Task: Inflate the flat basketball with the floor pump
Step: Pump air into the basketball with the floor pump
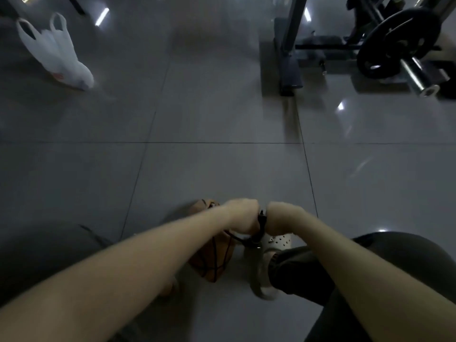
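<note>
Gripping what, then? Your left hand [243, 214] and right hand [280, 217] are fisted side by side, fingers curled under.

Round the handle of the floor pump [261, 225], as far as you let us see. Your knuckles cover the handle, and only a black stub and some shaft show between your fists.

And the basketball [214, 262]?

On the tiled floor [222, 156], under your left forearm and just beside the pump. Your arm cuts across it. A black hose [238, 237] runs toward it, but the end is too blurred to follow.

Your pale shoe [281, 240]?

Right of the pump, with its heel hidden by your dark trouser leg [308, 270].

Farther out?

A white plastic bag [56, 53] lies far left. A weight plate [397, 43] stands far right, its rack cut off by the frame.
</note>
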Available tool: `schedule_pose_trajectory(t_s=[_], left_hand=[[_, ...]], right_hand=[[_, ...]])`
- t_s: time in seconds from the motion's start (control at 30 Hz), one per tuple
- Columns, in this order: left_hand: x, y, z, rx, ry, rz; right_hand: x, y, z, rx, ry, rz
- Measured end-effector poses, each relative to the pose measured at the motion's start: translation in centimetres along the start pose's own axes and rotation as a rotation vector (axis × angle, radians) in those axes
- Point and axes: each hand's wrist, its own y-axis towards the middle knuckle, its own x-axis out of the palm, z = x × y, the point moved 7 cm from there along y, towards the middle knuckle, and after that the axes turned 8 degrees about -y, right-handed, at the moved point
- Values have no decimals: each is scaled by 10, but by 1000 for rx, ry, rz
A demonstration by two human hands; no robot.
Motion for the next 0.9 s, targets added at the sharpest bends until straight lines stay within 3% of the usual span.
schedule_pose_trajectory(t_s=[0.2,0.33,0.43,0.6,0.77,0.9], left_hand=[[37,16,-12,-33,-23,103],[40,7,-17,-78,-34,16],[-5,-13,-4,-30,-36,-34],[-108,-44,31,41,-70,69],[-41,-14,6,-26,-59,-37],[8,18,-13,-85,-50,19]], right_hand=[[24,29,2,52,-36,25],[27,18,-12,-7,-87,-53],[-13,-10,-9,-57,-41,-95],[-106,-63,15,-68,114,26],[-40,-22,1,-37,70,-25],[7,19,2,20,63,30]])
